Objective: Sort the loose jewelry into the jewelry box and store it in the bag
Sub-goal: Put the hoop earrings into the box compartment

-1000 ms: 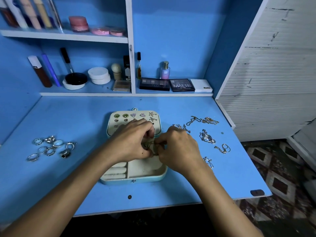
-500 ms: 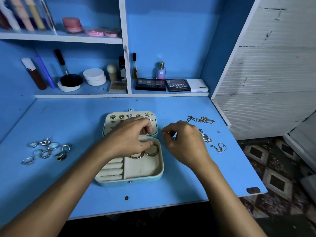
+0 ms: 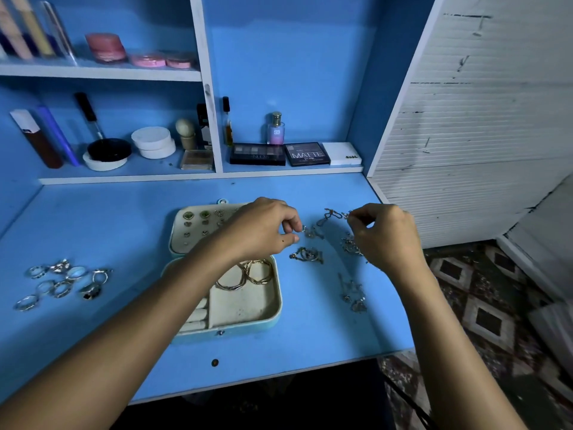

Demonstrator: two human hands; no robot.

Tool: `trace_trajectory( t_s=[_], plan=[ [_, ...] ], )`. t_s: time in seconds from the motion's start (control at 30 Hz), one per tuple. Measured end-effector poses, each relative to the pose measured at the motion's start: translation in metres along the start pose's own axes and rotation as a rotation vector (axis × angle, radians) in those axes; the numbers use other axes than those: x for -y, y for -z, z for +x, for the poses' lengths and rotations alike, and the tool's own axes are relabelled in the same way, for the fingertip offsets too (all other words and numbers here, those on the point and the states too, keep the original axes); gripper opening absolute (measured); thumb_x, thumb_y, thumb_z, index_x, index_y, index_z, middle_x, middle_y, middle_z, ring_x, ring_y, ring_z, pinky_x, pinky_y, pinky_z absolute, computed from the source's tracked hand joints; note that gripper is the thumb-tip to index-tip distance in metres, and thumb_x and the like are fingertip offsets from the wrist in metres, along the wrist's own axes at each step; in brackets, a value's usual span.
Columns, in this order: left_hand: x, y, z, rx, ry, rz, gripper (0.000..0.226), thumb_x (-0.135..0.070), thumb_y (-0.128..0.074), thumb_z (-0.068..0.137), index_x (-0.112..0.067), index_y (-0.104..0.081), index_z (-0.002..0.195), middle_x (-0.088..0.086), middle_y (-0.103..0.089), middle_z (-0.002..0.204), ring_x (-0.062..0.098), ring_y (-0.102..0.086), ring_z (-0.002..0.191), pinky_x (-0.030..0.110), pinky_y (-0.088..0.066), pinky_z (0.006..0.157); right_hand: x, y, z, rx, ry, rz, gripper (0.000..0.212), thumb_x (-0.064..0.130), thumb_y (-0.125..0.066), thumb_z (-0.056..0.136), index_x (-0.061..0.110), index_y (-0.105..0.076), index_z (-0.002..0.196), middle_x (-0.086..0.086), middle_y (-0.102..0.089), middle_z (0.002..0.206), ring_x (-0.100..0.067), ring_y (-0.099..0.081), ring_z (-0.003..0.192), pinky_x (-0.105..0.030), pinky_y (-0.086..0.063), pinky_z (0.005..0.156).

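Right of the open jewelry box [image 3: 248, 318], both hands pinch small silver earrings, left hand [image 3: 263, 228], right hand [image 3: 384, 234]; lift each piece separately, avoiding tangles.

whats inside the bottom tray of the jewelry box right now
The jewelry box tray holds two gold hoop bracelets in its large compartment, with pale ring rolls on its left side. The left forearm covers the tray's far-left part, so anything there is hidden.
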State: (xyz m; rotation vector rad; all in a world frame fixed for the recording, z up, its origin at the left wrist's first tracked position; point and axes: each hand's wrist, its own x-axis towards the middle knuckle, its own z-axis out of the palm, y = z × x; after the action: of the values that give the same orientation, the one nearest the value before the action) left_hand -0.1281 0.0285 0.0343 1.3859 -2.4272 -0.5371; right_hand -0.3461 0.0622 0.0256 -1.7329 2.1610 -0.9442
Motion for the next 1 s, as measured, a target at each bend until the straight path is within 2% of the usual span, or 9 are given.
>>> trace_trajectory(
  t_s=[0.1,0.17,0.23,0.33,0.5,0.67,0.8,0.9,1.0],
  plan=[
    [-0.005,-0.005,0.011,0.031,-0.011,0.039,0.014,-0.029,-0.069,0.09,-0.027,-0.072,0.103,-0.017,-0.058,0.084,-0.003,-0.049,0.077,0.025,-0.04,0.075,-0.012,0.002,0.004,0.015,-0.074,-0.077,0.013,0.024,-0.064,0.088,0.022,-0.076,0.09,-0.003,-0.074,0.089,-0.03,-0.065,0.089,-0.033,-0.052,0.072],
    [-0.008,-0.009,0.017,0.085,-0.01,0.067,0.019,-0.031,-0.072,0.087,-0.029,-0.072,0.107,-0.018,-0.059,0.085,0.001,-0.053,0.084,0.027,-0.044,0.079,-0.018,0.002,0.006,0.073,-0.126,-0.124,0.013,0.026,-0.063,0.087,0.023,-0.076,0.088,-0.004,-0.072,0.085,-0.03,-0.065,0.086,-0.032,-0.052,0.07],
    [-0.012,-0.014,0.022,0.15,-0.013,0.099,0.027,-0.036,-0.074,0.085,-0.03,-0.071,0.111,-0.017,-0.062,0.091,0.007,-0.058,0.094,0.029,-0.048,0.084,-0.022,0.003,0.006,0.119,-0.159,-0.157,0.014,0.027,-0.062,0.086,0.022,-0.075,0.086,-0.005,-0.071,0.083,-0.029,-0.065,0.083,-0.032,-0.053,0.069],
    [-0.018,-0.019,0.027,0.215,-0.045,0.137,0.035,-0.037,-0.075,0.083,-0.026,-0.071,0.116,-0.009,-0.067,0.106,0.011,-0.059,0.102,0.031,-0.049,0.089,-0.025,0.002,0.005,0.155,-0.171,-0.194,0.016,0.027,-0.064,0.087,0.017,-0.075,0.092,-0.007,-0.071,0.093,-0.031,-0.064,0.092,-0.034,-0.053,0.075],
    [-0.021,-0.026,0.03,0.237,-0.054,0.201,0.037,-0.039,-0.074,0.083,-0.026,-0.07,0.118,-0.007,-0.065,0.117,0.016,-0.056,0.112,0.036,-0.048,0.093,-0.027,-0.002,0.004,0.167,-0.155,-0.247,0.021,0.025,-0.064,0.089,0.01,-0.074,0.099,-0.012,-0.071,0.099,-0.034,-0.065,0.096,-0.04,-0.058,0.078],
    [-0.021,-0.028,0.031,0.209,-0.054,0.179,0.033,-0.036,-0.077,0.081,-0.027,-0.072,0.112,-0.011,-0.065,0.11,0.014,-0.057,0.109,0.035,-0.048,0.092,-0.025,-0.004,0.004,0.169,-0.149,-0.256,0.015,0.026,-0.063,0.09,0.025,-0.076,0.099,-0.004,-0.071,0.102,-0.029,-0.064,0.097,-0.029,-0.045,0.07],
    [-0.021,-0.029,0.031,0.186,-0.049,0.153,0.031,-0.034,-0.08,0.077,-0.026,-0.074,0.106,-0.015,-0.055,0.086,0.013,-0.06,0.098,0.035,-0.051,0.087,-0.025,-0.009,0.005,0.179,-0.168,-0.259,0.015,0.023,-0.058,0.092,0.022,-0.072,0.097,-0.005,-0.068,0.104,-0.029,-0.063,0.098,-0.029,-0.042,0.07],
    [-0.02,-0.03,0.032,0.167,-0.033,0.121,0.029,-0.032,-0.083,0.075,-0.025,-0.075,0.102,-0.015,-0.056,0.081,0.012,-0.062,0.09,0.033,-0.052,0.082,-0.027,-0.013,0.006,0.208,-0.171,-0.287,0.016,0.023,-0.053,0.093,0.016,-0.067,0.097,-0.006,-0.066,0.103,-0.029,-0.059,0.093,-0.03,-0.04,0.07],
    [-0.021,-0.03,0.033,0.142,-0.018,0.075,0.018,-0.026,-0.08,0.08,-0.022,-0.077,0.097,-0.011,-0.066,0.084,0.012,-0.065,0.086,0.03,-0.053,0.079,-0.028,-0.014,0.006,0.213,-0.162,-0.273,0.015,0.021,-0.049,0.094,0.013,-0.062,0.094,-0.006,-0.063,0.1,-0.027,-0.055,0.086,-0.03,-0.04,0.068]
  ],
)
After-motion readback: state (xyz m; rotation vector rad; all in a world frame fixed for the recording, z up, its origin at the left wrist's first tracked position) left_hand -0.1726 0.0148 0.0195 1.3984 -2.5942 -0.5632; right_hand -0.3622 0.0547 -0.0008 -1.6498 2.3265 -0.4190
